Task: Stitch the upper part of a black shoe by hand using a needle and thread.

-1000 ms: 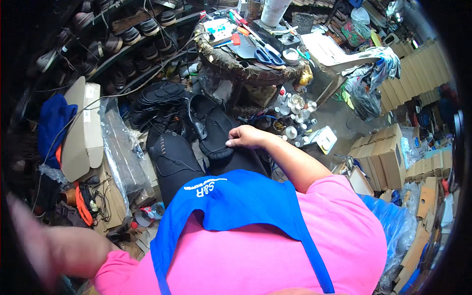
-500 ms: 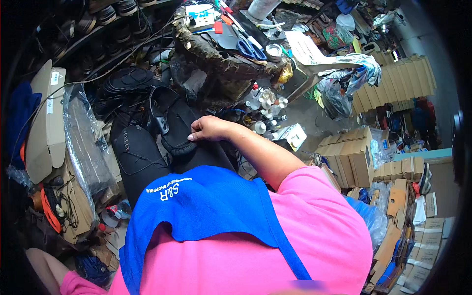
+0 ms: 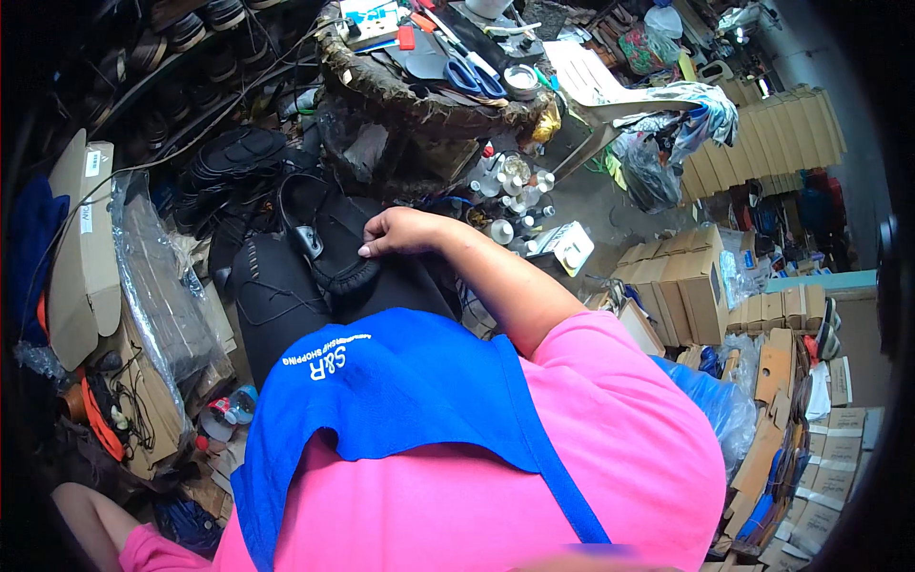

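Observation:
A black shoe [image 3: 338,229] lies across my lap, over my black-clad legs. A glossy dark piece [image 3: 307,240] shows on its left side, and its rounded end points toward my apron. My right hand [image 3: 398,232] is at the shoe's right edge, thumb and fingers pinched together. What they hold, if anything, is too small to make out. Of my left arm only the bent elbow [image 3: 84,507] and a pink sleeve show at the lower left; my left hand is out of sight. A blue apron [image 3: 400,391] covers my front.
Ahead stands a rough, round worktable [image 3: 419,105] bearing blue-handled scissors [image 3: 475,78] and a small round tin [image 3: 521,80]. Several bottles [image 3: 515,181] stand beside it. Cardboard boxes [image 3: 681,286] are stacked at right; a plastic-wrapped bundle [image 3: 167,296] lies at left.
The view has shifted slightly, so the worktable sits higher and further left. My right hand has lifted a little off the shoe's edge, fingers still pinched.

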A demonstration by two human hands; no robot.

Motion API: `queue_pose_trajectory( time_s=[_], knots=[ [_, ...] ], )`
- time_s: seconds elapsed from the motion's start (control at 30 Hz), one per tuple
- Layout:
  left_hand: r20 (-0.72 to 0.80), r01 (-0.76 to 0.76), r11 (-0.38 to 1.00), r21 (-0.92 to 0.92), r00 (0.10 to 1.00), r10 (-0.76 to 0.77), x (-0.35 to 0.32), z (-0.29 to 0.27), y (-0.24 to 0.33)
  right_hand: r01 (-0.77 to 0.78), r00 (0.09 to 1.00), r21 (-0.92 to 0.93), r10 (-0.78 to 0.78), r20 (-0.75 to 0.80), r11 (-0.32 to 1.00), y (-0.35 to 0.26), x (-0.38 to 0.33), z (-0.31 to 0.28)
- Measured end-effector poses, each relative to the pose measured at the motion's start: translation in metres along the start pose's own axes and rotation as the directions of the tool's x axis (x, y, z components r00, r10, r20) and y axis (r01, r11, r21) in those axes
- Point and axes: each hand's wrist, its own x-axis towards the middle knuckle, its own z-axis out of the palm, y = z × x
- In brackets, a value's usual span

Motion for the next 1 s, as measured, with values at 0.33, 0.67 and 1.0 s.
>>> queue_pose_trajectory(
  time_s=[0.33, 0.67, 1.0],
  knots=[
    [0.058, 0.119, 0.993, 0.023, 0.991, -0.12, -0.015, -0.003, 0.006, -0.139, 0.99, -0.371, 0.121, -0.073, 0.918, -0.031, 0.01, 0.012],
    [0.418, 0.335, 0.867, 0.369, 0.773, -0.477, -0.135, 0.141, -0.057, -0.097, 0.993, 0.012, 0.098, -0.07, 0.995, -0.003, 0.01, 0.01],
    [0.343, 0.489, 0.794, 0.362, 0.722, -0.601, -0.14, 0.139, -0.076, 0.075, 0.992, 0.213, -0.052, -0.113, 0.974, 0.012, -0.006, 0.022]
  ],
)
